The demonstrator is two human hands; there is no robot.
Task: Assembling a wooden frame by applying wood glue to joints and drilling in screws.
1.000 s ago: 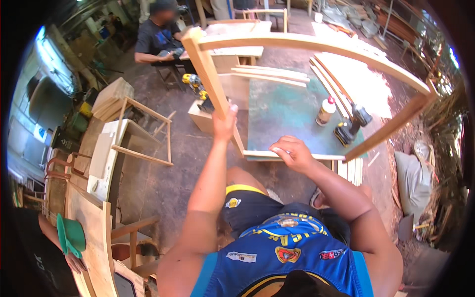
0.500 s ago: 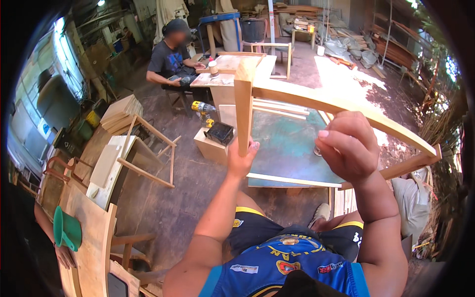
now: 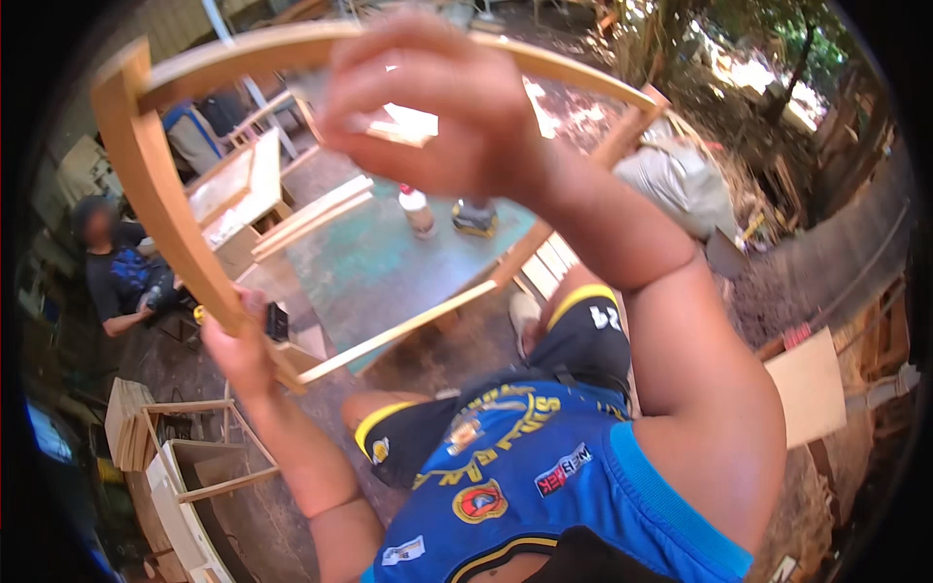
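Note:
A light wooden frame (image 3: 175, 209) with a curved top rail is held up in front of me, tilted over a worn green-topped table (image 3: 355, 253). My left hand (image 3: 243, 345) is wrapped round the lower part of the frame's left upright. Blurred by motion, my right hand (image 3: 437, 117) is raised across the top rail, its fingers curled toward the thumb in a pinch. Whatever it may pinch is too smeared to make out, and I cannot tell whether it touches the rail. On the table stand a white bottle (image 3: 416, 211) with a red cap and a yellow-and-black power tool (image 3: 474, 217).
Thin wood strips (image 3: 316, 216) lie along the table's far left side. At the left another person (image 3: 126, 267) sits near a second workbench. A small wooden frame (image 3: 209, 437) and stacked boards (image 3: 126, 428) stand lower left. A pale sack (image 3: 680, 185) lies at the right.
My view has swung to the right. The wooden frame and both hands now appear further left, with the right hand higher, across the top rail. The bottle and power tool have come into sight on the table.

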